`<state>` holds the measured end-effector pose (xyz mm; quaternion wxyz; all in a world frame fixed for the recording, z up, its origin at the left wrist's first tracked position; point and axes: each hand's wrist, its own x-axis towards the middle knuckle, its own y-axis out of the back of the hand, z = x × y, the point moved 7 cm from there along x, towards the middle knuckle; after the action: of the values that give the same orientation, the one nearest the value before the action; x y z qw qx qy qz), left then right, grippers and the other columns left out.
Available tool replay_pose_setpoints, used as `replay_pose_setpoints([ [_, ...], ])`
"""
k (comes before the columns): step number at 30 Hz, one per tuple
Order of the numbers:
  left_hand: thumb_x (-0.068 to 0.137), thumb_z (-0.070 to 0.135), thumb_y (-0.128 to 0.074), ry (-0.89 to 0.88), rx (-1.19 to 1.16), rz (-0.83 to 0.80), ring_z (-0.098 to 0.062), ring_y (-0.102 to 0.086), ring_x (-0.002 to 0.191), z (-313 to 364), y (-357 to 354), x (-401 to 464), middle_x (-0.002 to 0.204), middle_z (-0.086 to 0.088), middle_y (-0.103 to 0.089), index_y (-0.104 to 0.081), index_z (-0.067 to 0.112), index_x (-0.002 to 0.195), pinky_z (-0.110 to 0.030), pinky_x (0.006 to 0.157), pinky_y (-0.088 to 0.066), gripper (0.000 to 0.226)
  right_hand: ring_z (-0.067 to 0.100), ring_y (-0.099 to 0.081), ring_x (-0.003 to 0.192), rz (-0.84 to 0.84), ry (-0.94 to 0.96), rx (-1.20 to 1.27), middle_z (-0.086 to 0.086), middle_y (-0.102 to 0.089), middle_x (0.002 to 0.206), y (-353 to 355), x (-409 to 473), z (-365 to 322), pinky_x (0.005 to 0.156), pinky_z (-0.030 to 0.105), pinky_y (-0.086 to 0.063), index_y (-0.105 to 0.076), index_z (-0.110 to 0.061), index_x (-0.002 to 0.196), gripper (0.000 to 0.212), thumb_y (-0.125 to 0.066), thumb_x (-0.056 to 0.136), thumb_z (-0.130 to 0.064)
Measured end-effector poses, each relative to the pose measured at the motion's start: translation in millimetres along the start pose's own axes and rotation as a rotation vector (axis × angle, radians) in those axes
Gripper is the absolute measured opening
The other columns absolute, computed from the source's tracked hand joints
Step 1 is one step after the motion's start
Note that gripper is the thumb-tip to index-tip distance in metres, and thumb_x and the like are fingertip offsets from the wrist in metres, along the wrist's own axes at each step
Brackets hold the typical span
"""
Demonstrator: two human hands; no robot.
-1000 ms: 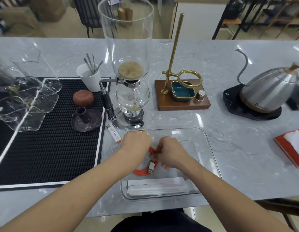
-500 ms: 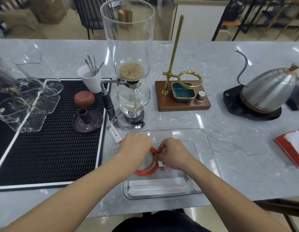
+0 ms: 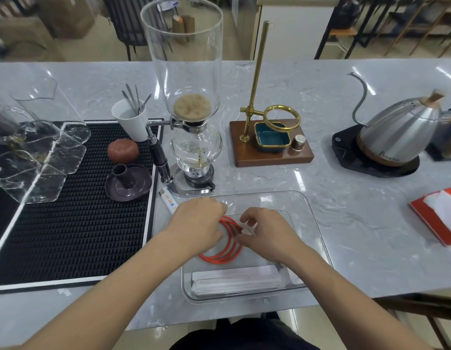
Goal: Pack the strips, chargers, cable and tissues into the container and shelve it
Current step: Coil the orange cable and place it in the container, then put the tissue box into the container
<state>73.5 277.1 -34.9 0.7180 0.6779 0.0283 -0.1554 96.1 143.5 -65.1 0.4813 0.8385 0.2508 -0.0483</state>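
Both hands are working inside the clear container [image 3: 312, 218]: the left hand [image 3: 196, 223] is gripping the coiled orange cable [image 3: 219, 258], while the right hand [image 3: 267, 233] is pinching what looks like its white plug — hard to tell. If either lets go early, the coil is likely springing open over the rim. White strips [image 3: 234, 276] are lying just nearer than the hands; the glass siphon [image 3: 191, 137] is standing close beyond the left hand, crowding any lift.

Both hands [image 3: 234, 231] hold the coiled orange cable [image 3: 225, 251] inside the container [image 3: 318, 238].

marble counter [image 3: 345, 223] | container [image 3: 318, 223] | black mat [image 3: 68, 223] | siphon brewer [image 3: 191, 137] | kettle base [image 3: 345, 152] | wooden stand [image 3: 270, 157]
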Motion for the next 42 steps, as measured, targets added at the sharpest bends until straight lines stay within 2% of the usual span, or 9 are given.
replay_pose_setpoints([
  [5, 0.082, 0.060, -0.056, -0.136, -0.107, 0.110, -0.017, -0.057, 0.112, 7.0, 11.8, -10.8, 0.116, 0.008, -0.063, -0.061, 0.027, 0.124, -0.034, 0.089, -0.047, 0.053, 0.015, -0.057, 0.112, 0.054, 0.118, 0.014, -0.003, -0.061, 0.123, 14.7, -17.1, -7.6, 0.092, 0.031, -0.046, -0.060, -0.022, 0.122, 0.042, -0.066, 0.086, -0.042],
  [9, 0.083, 0.055, -0.054, -0.224, -0.115, 0.325, -0.023, -0.061, 0.110, 16.0, 25.7, -23.9, 0.114, 0.002, -0.066, -0.069, 0.018, 0.111, -0.041, 0.092, -0.044, 0.049, 0.017, -0.053, 0.121, 0.194, 0.308, -0.049, -0.002, -0.058, 0.130, 33.3, -39.6, -16.3, 0.102, 0.027, -0.039, -0.060, -0.017, 0.126, 0.040, -0.062, 0.093, -0.039],
  [11, 0.084, 0.052, -0.056, -0.225, -0.141, 0.457, -0.026, -0.061, 0.112, 19.1, 31.6, -30.6, 0.116, -0.003, -0.068, -0.071, 0.015, 0.108, -0.042, 0.094, -0.043, 0.047, 0.020, -0.044, 0.134, 0.250, 0.337, -0.084, 0.002, -0.051, 0.142, 38.3, -49.1, -16.8, 0.111, 0.034, -0.035, -0.057, -0.016, 0.131, 0.043, -0.060, 0.094, -0.039],
  [13, 0.086, 0.052, -0.057, -0.201, -0.156, 0.492, -0.029, -0.058, 0.120, 20.9, 32.0, -31.0, 0.126, -0.007, -0.065, -0.070, 0.014, 0.114, -0.045, 0.100, -0.042, 0.049, 0.023, -0.035, 0.142, 0.284, 0.346, -0.116, 0.005, -0.042, 0.151, 41.7, -57.0, -15.1, 0.115, 0.042, -0.032, -0.052, -0.015, 0.137, 0.050, -0.054, 0.096, -0.043],
  [18, 0.090, 0.059, -0.045, -0.114, -0.221, 0.419, -0.026, -0.036, 0.145, 24.6, 27.1, -21.9, 0.155, -0.006, -0.043, -0.056, 0.018, 0.140, -0.050, 0.117, -0.028, 0.066, 0.021, -0.015, 0.150, 0.329, 0.309, -0.168, 0.005, -0.023, 0.161, 53.2, -67.9, -3.6, 0.122, 0.044, -0.015, -0.037, -0.016, 0.149, 0.066, -0.034, 0.096, -0.054],
  [24, 0.093, 0.066, -0.035, -0.146, -0.288, 0.359, -0.017, -0.017, 0.152, 42.9, 17.1, -7.1, 0.164, 0.002, -0.021, -0.037, 0.026, 0.152, -0.045, 0.121, -0.021, 0.071, 0.014, -0.001, 0.152, 0.331, 0.225, -0.176, -0.002, -0.011, 0.164, 66.3, -75.6, 25.3, 0.123, 0.039, -0.005, -0.026, -0.022, 0.154, 0.067, -0.028, 0.096, -0.057],
  [31, 0.091, 0.071, -0.033, -0.169, -0.403, 0.340, -0.009, -0.019, 0.149, 81.6, 22.8, 19.0, 0.163, 0.014, -0.020, -0.031, 0.037, 0.152, -0.029, 0.119, -0.015, 0.071, 0.010, 0.001, 0.151, 0.396, 0.117, -0.125, -0.005, -0.011, 0.164, 96.7, -90.7, 74.8, 0.122, 0.033, -0.002, -0.025, -0.027, 0.153, 0.065, -0.034, 0.095, -0.056],
  [38, 0.085, 0.075, -0.031, -0.201, -0.453, 0.317, -0.005, -0.020, 0.146, 134.2, 33.5, 48.7, 0.162, 0.021, -0.019, -0.033, 0.040, 0.151, -0.026, 0.113, -0.018, 0.075, 0.009, 0.002, 0.151, 0.439, 0.023, -0.102, -0.008, -0.008, 0.164, 123.8, -109.4, 127.3, 0.122, 0.030, 0.000, -0.023, -0.031, 0.153, 0.063, -0.040, 0.097, -0.053],
  [42, 0.087, 0.073, -0.036, -0.218, -0.461, 0.309, -0.002, -0.023, 0.145, 165.2, 37.0, 65.0, 0.160, 0.022, -0.023, -0.033, 0.041, 0.151, -0.030, 0.114, -0.027, 0.072, 0.008, 0.003, 0.150, 0.459, -0.013, -0.079, -0.009, -0.006, 0.164, 139.2, -119.6, 156.8, 0.120, 0.027, 0.001, -0.023, -0.032, 0.153, 0.063, -0.044, 0.097, -0.051],
])
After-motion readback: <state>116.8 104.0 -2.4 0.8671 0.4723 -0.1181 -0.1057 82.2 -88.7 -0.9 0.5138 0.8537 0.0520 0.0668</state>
